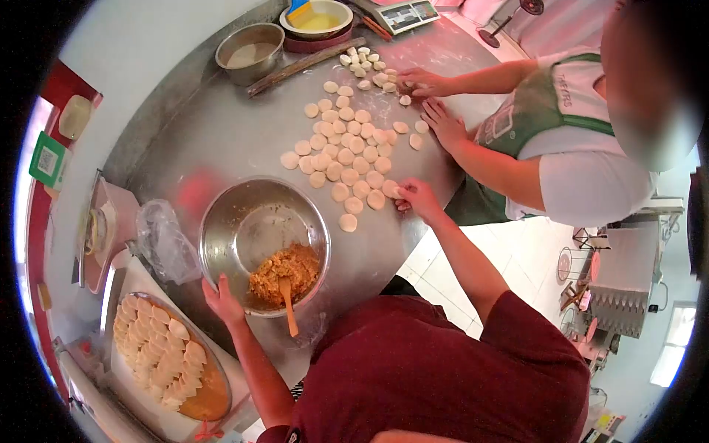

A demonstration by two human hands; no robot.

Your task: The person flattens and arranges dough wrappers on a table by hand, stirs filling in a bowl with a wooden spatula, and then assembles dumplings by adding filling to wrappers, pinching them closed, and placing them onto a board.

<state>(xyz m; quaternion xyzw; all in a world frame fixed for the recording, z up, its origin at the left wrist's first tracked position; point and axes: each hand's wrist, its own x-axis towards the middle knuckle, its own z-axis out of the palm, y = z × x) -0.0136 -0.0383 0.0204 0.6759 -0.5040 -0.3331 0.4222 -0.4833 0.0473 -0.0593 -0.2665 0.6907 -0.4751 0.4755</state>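
My left hand is at the near-left rim of a large steel mixing bowl, its fingers gripping the edge. Inside the bowl lies an orange-brown minced filling, with a wooden spatula stuck in it and its handle over the rim. My right hand pinches the edge of a round dough wrapper at the near-right side of a group of flat dough wrappers. Several of these lie close together or overlap on the metal table.
Across the steel table, a co-worker's two hands work near small dough pieces. A rolling pin, a metal pot, a bowl of yellow liquid and a scale stand behind. At left are a plastic bag and a tray of filled dumplings.
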